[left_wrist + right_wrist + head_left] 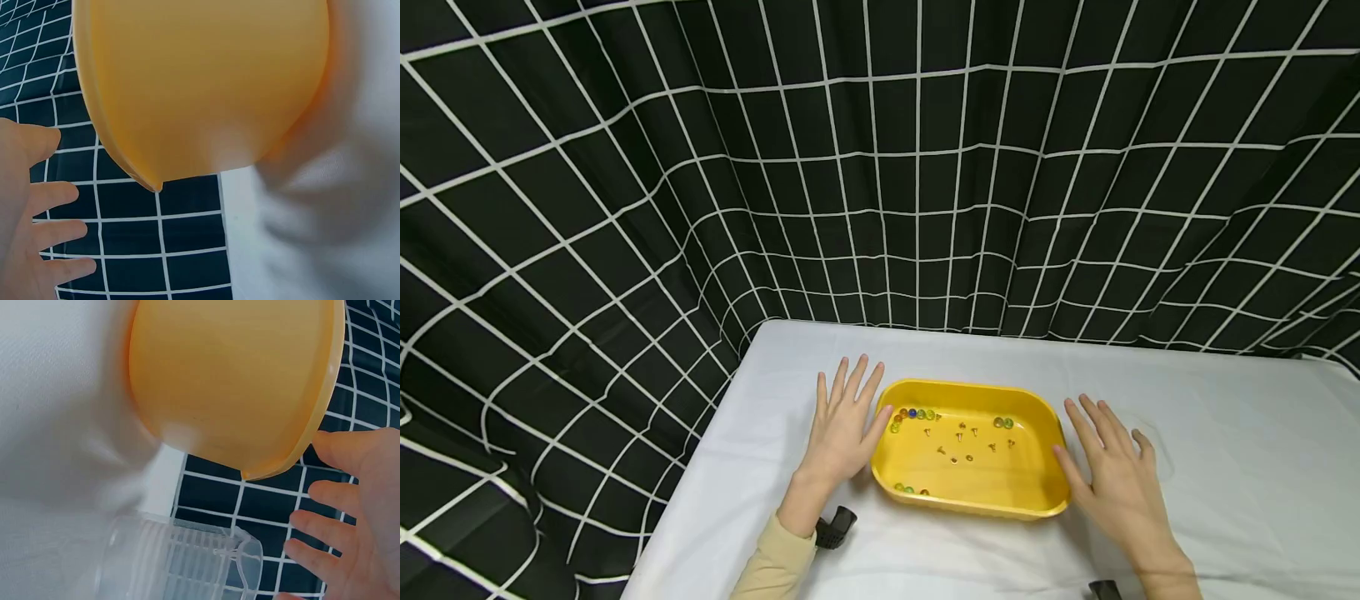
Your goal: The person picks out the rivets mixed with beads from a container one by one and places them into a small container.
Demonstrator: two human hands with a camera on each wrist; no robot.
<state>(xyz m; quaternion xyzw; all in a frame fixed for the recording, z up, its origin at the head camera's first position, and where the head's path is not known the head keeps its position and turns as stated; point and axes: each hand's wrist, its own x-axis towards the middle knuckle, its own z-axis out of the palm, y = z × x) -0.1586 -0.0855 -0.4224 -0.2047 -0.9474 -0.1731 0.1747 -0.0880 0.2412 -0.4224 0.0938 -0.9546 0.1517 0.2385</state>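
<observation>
A yellow rectangular basin (1000, 487) sits on the white table between my two hands. Inside lie several glass marbles (912, 413), grouped along the left side, with two at the upper right. Small brass-coloured pieces with flat heads and short stems (959, 437) are scattered over its floor. My left hand (842, 425) hovers at the left rim, fingers spread, thumb overlapping the rim in the head view. At the right rim is my right hand (1112, 483), fingers extended, its thumb right at the edge. Neither hand holds anything.
A clear ribbed plastic container (181, 562) stands just beyond my right hand, faint in the head view. White cloth (1247, 467) covers the table. Black curtains with a white grid (917, 183) hang behind it and on the left. Dark wrist mounts (835, 528) sit below the wrists.
</observation>
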